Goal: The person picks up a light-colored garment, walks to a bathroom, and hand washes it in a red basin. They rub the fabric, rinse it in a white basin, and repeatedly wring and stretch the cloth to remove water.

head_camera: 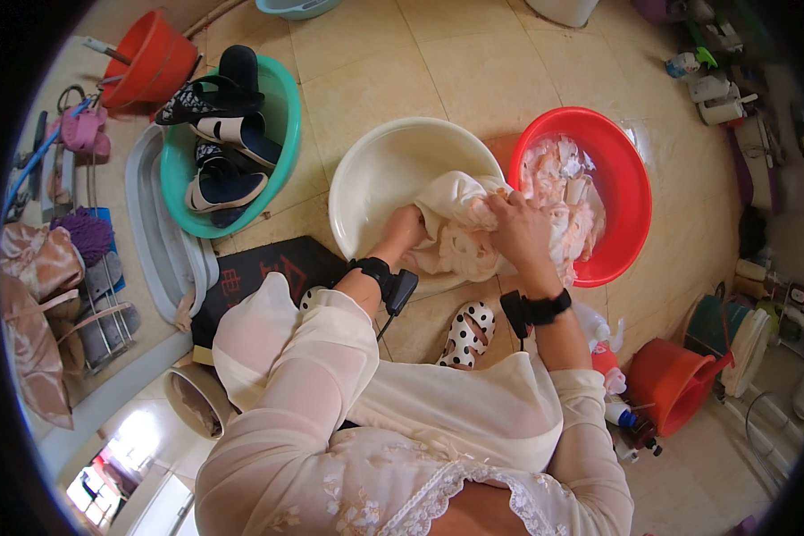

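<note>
A pale peach and white frilly garment [465,244] is bunched over the front right of a cream plastic basin [358,174]. My left hand [405,231] grips its white cloth at the left, inside the basin, fingertips partly hidden. On the right, my right hand [521,224] is closed on a fold of the same cloth near the basin's rim. Part of the peach fabric reaches over into a red basin [626,214], where more frilly cloth [559,164] lies wet. Whether both are one piece, I cannot tell.
A green basin [286,147] of slippers and a grey folded tub [144,221] stand left. A dark mat [241,281] lies by my foot in a polka-dot shoe [469,331]. Bottles [603,355] and an orange bucket [656,382] are at the right.
</note>
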`<control>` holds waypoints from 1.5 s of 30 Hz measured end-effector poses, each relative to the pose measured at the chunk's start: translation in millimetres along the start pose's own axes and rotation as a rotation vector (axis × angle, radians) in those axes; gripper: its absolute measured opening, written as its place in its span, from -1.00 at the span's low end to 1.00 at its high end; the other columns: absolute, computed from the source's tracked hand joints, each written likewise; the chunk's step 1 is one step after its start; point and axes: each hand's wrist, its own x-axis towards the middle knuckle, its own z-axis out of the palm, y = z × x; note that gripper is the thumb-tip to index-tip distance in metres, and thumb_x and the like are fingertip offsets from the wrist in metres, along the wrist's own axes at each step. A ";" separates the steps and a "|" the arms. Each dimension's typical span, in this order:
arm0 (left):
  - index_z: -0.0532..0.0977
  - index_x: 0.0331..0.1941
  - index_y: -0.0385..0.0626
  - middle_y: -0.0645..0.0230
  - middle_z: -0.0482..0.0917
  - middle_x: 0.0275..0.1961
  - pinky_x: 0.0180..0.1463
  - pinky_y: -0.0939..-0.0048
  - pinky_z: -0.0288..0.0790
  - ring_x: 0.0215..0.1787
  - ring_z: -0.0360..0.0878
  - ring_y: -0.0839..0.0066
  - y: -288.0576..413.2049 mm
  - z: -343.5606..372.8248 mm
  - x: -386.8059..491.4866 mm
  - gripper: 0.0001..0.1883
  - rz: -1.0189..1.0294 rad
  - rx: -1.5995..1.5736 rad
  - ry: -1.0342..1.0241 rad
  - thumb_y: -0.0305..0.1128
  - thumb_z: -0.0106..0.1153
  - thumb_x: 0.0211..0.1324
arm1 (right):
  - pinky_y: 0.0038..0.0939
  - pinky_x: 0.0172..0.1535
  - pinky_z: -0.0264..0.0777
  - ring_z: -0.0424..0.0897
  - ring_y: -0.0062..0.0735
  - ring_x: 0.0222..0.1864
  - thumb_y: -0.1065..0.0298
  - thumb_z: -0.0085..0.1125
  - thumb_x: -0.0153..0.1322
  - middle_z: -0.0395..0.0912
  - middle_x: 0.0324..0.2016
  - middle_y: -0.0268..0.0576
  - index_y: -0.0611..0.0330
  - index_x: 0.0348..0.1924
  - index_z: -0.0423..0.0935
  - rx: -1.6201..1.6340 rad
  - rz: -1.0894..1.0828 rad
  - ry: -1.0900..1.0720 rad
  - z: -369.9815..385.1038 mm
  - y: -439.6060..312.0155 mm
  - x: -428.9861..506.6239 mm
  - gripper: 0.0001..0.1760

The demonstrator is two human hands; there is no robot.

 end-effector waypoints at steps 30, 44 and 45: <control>-0.03 0.47 -0.09 0.13 -0.06 0.54 0.55 0.01 -0.20 0.59 -0.31 0.07 -5.8 3.2 52.6 0.05 0.370 0.437 0.289 -0.04 0.30 -0.07 | -0.17 -0.18 0.39 0.60 -0.18 -0.22 -0.20 0.45 0.05 0.55 -0.23 -0.21 -0.08 -0.12 0.62 -0.130 -0.128 -0.009 36.7 -7.5 26.4 -0.37; 0.45 0.09 -0.03 0.02 0.39 0.24 0.19 0.08 0.36 0.20 0.42 0.01 -10.1 9.6 39.8 -0.67 0.108 -0.148 0.515 -0.42 0.02 0.23 | -0.20 -0.15 0.41 0.61 -0.21 -0.22 -0.06 0.45 0.08 0.56 -0.24 -0.22 -0.12 -0.14 0.62 -0.119 -0.110 -0.048 35.8 -5.1 24.4 -0.48; 0.46 0.08 -0.01 0.03 0.40 0.22 0.18 0.07 0.36 0.18 0.42 0.01 -5.9 9.8 39.6 -0.69 0.122 -0.337 0.367 -0.39 -0.01 0.26 | -0.20 -0.16 0.41 0.62 -0.21 -0.22 -0.01 0.44 0.09 0.57 -0.24 -0.22 -0.12 -0.14 0.62 -0.118 -0.116 -0.046 35.2 -5.2 23.7 -0.51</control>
